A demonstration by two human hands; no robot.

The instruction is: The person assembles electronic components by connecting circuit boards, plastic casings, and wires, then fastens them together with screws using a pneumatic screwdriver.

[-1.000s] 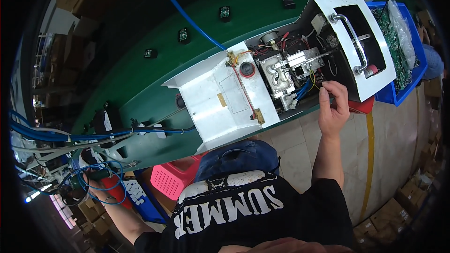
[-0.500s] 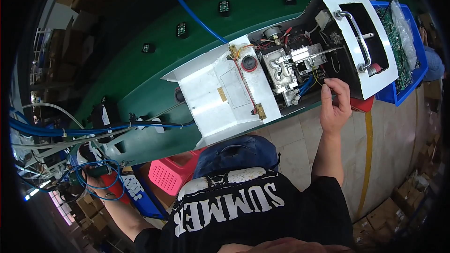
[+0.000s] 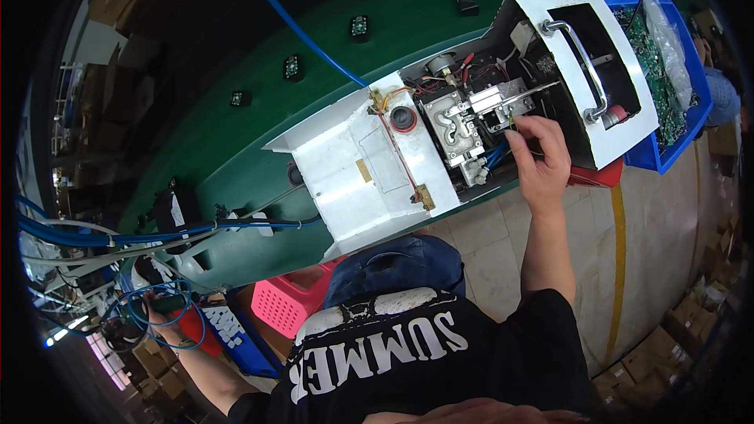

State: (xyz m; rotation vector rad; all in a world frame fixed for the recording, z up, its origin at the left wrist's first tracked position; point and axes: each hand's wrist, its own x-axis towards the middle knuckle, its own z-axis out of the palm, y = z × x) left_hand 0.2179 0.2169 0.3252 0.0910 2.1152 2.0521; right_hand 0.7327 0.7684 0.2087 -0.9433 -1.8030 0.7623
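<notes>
A machine with a white metal housing (image 3: pixel 338 177) lies across the green bench, its cover swung apart so the metal mechanism (image 3: pixel 455 129) shows. Over the right part of this mechanism, beside its blue tubes and thin wires, my right hand (image 3: pixel 543 159) has thumb and forefinger drawn together. Whatever lies between those fingertips is too small to make out. Far to the left, my left hand (image 3: pixel 162 322) is wrapped round a dark green tool (image 3: pixel 166 304), with loops of thin blue hose (image 3: pixel 206 322) about it. Part of that hand is hidden by the loops.
A chrome handle (image 3: pixel 581 67) is fixed on the machine's white right end. Beyond stands a blue bin (image 3: pixel 701 110) of green circuit boards. Small black units with boards (image 3: pixel 359 28) line the bench's far side. A pink stool (image 3: pixel 287 302) stands below the bench, near a blue tray (image 3: pixel 255 345).
My right hand has moved left and slightly up, further over the mechanism. My left hand still grips the green tool. The whole scene has shifted slightly left in view.
</notes>
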